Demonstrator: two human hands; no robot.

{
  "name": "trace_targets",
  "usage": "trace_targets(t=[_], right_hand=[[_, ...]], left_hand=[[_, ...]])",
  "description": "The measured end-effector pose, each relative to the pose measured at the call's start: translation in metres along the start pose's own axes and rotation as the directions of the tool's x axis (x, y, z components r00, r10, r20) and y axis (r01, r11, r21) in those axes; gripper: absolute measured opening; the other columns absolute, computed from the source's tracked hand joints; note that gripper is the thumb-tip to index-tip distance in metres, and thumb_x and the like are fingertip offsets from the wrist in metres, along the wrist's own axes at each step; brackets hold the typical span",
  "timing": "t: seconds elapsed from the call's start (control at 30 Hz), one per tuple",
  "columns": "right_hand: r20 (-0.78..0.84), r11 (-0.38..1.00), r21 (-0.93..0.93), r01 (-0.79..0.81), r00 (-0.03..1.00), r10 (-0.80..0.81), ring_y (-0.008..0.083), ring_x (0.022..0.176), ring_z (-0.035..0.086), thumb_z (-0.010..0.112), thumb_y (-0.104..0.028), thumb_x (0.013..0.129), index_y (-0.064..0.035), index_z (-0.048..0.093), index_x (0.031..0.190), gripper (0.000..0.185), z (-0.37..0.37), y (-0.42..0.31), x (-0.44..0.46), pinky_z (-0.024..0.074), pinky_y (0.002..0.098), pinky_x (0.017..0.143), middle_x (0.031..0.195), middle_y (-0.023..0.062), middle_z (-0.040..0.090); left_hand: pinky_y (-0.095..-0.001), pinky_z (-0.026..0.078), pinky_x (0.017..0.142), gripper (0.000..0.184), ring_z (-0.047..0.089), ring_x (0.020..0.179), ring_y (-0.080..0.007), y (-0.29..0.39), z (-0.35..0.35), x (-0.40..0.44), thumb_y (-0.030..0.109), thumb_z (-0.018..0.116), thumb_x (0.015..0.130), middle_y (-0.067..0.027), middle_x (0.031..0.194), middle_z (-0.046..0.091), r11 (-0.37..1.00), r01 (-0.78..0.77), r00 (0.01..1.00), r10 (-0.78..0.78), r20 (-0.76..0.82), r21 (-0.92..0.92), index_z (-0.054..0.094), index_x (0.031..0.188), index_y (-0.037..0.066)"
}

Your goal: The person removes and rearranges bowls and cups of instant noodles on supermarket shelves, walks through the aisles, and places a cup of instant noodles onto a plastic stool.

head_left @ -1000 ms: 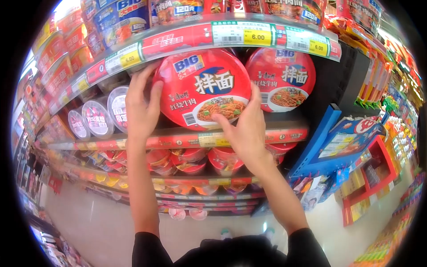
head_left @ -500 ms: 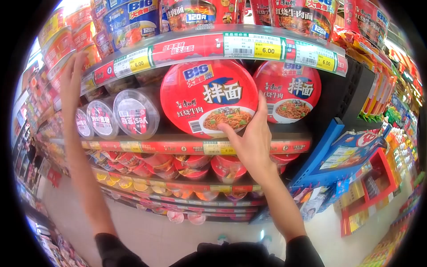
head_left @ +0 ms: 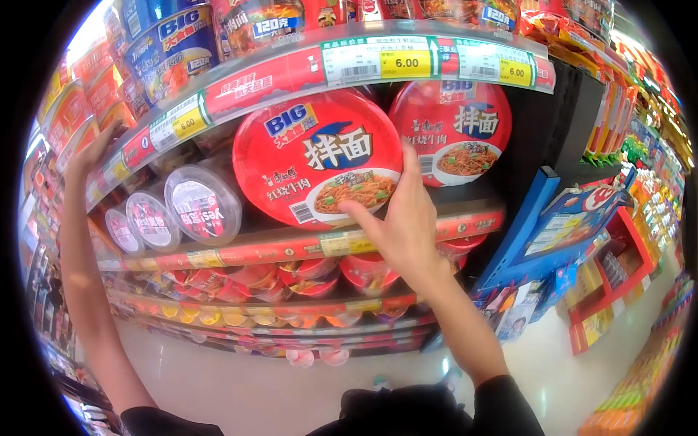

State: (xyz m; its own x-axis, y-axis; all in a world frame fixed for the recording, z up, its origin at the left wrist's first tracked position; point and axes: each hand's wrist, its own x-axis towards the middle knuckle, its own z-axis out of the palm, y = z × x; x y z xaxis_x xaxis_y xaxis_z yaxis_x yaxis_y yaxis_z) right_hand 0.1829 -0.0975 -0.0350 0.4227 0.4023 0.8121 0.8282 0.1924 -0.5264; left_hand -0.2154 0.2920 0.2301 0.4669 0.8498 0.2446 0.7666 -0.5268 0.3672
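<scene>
My right hand [head_left: 407, 225] grips a large red instant noodle bowl [head_left: 269, 156] by its right edge, the thumb across the noodle picture on its lid. The bowl is tilted with its lid facing me, at the front of the middle shelf. A second red noodle bowl [head_left: 458, 109] stands just to its right. Up at the left, my left hand [head_left: 93, 151] is at the end of the upper shelf's price rail [head_left: 240, 83], close to the stacked noodle tubs [head_left: 69, 109]. Its fingers are stretched out, with nothing visible in them; whether they touch the rail I cannot tell.
Clear-lidded cups [head_left: 202, 206] line the middle shelf to the left. Blue noodle tubs [head_left: 171, 51] stand above. A blue display stand [head_left: 520, 229] juts out at the right, beside a red-framed rack [head_left: 618, 272]. Lower shelves carry more red tubs [head_left: 367, 272].
The view has shifted and tilted. My left hand has dropped from beside the tubs to the upper rail's left end. My right hand keeps its hold on the noodle bowl.
</scene>
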Motion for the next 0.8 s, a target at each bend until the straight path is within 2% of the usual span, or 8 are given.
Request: trace_targets(t=[0.07, 0.17, 0.27, 0.3, 0.4, 0.5, 0.6, 0.8], right_hand=[[0.006, 1.000, -0.014, 0.000, 1.000, 0.000, 0.0402, 0.103, 0.058, 0.085, -0.029, 0.072, 0.0037, 0.023, 0.145, 0.101, 0.001, 0.000, 0.001, 0.0472, 0.0449, 0.085, 0.120, 0.0255, 0.052], [0.001, 0.998, -0.055, 0.022, 1.000, -0.022, 0.0407, 0.105, 0.059, 0.085, -0.030, 0.071, 0.0054, 0.022, 0.144, 0.102, 0.002, 0.000, 0.002, 0.0476, 0.0449, 0.086, 0.127, 0.0278, 0.051], [0.026, 0.999, -0.018, -0.029, 0.999, 0.030, 0.0408, 0.103, 0.059, 0.085, -0.031, 0.071, 0.0057, 0.022, 0.144, 0.104, 0.002, -0.003, 0.001, 0.0478, 0.0450, 0.086, 0.124, 0.0276, 0.053], [-0.018, 0.997, -0.069, 0.043, 0.999, -0.044, 0.0408, 0.101, 0.060, 0.086, -0.032, 0.071, 0.0050, 0.021, 0.144, 0.104, 0.004, 0.000, 0.001, 0.0475, 0.0458, 0.085, 0.121, 0.0271, 0.055], [-0.011, 0.995, -0.098, 0.001, 1.000, -0.002, 0.0410, 0.099, 0.060, 0.086, -0.032, 0.071, 0.0046, 0.021, 0.145, 0.105, 0.005, 0.000, 0.000, 0.0472, 0.0466, 0.084, 0.118, 0.0266, 0.057], [-0.006, 0.997, -0.076, -0.008, 1.000, 0.007, 0.0397, 0.095, 0.060, 0.086, -0.032, 0.071, 0.0046, 0.021, 0.145, 0.105, 0.005, -0.002, -0.001, 0.0470, 0.0465, 0.083, 0.113, 0.0251, 0.059], [-0.014, 0.997, -0.071, 0.007, 1.000, -0.008, 0.0385, 0.093, 0.060, 0.086, -0.033, 0.071, 0.0045, 0.021, 0.145, 0.106, 0.007, 0.002, -0.001, 0.0470, 0.0460, 0.082, 0.110, 0.0240, 0.060], [-0.018, 0.995, -0.101, 0.005, 1.000, -0.007, 0.0371, 0.090, 0.060, 0.086, -0.034, 0.071, 0.0047, 0.022, 0.145, 0.105, 0.006, -0.002, -0.002, 0.0469, 0.0455, 0.080, 0.105, 0.0220, 0.062]], left_hand=[[-0.0313, 0.032, 0.105, 0.080, 0.049, 0.117, -0.0203, -0.022, 0.006, 0.013, 0.069, 0.033, 0.095, -0.0103, 0.128, 0.056, 1.000, 0.005, 0.991, -0.001, -0.131, 0.029, 0.056, 0.131, 0.002], [-0.0305, 0.036, 0.099, 0.077, 0.052, 0.106, -0.0188, 0.000, 0.010, 0.007, 0.070, 0.035, 0.093, -0.0072, 0.117, 0.058, 1.000, -0.023, 0.999, 0.023, -0.045, 0.019, 0.060, 0.123, 0.004], [-0.0291, 0.038, 0.092, 0.074, 0.051, 0.096, -0.0164, 0.001, 0.016, 0.009, 0.072, 0.037, 0.092, -0.0044, 0.105, 0.057, 0.988, -0.076, 0.994, 0.063, -0.093, -0.134, 0.063, 0.112, 0.006], [-0.0278, 0.037, 0.091, 0.071, 0.050, 0.095, -0.0155, 0.001, 0.014, 0.011, 0.072, 0.038, 0.092, -0.0037, 0.103, 0.057, 0.981, -0.065, 0.997, 0.057, -0.049, -0.184, 0.064, 0.109, 0.007], [-0.0277, 0.037, 0.091, 0.068, 0.050, 0.095, -0.0140, 0.000, 0.015, 0.008, 0.069, 0.038, 0.093, -0.0023, 0.101, 0.058, 0.976, -0.077, 0.995, 0.060, -0.085, -0.204, 0.064, 0.107, 0.007], [-0.0276, 0.037, 0.092, 0.063, 0.051, 0.098, -0.0132, 0.009, 0.012, 0.005, 0.065, 0.039, 0.095, -0.0018, 0.102, 0.059, 0.950, -0.160, 0.981, 0.183, 0.063, -0.267, 0.064, 0.109, 0.008], [-0.0282, 0.038, 0.093, 0.061, 0.052, 0.101, -0.0124, 0.015, 0.015, -0.003, 0.062, 0.040, 0.096, -0.0031, 0.104, 0.060, 0.932, -0.162, 0.983, 0.179, 0.025, -0.326, 0.063, 0.111, 0.008], [-0.0314, 0.041, 0.094, 0.064, 0.054, 0.104, -0.0163, 0.025, 0.018, -0.012, 0.063, 0.044, 0.095, -0.0073, 0.111, 0.060, 0.963, -0.121, 0.993, 0.120, -0.020, -0.242, 0.063, 0.117, 0.006]])
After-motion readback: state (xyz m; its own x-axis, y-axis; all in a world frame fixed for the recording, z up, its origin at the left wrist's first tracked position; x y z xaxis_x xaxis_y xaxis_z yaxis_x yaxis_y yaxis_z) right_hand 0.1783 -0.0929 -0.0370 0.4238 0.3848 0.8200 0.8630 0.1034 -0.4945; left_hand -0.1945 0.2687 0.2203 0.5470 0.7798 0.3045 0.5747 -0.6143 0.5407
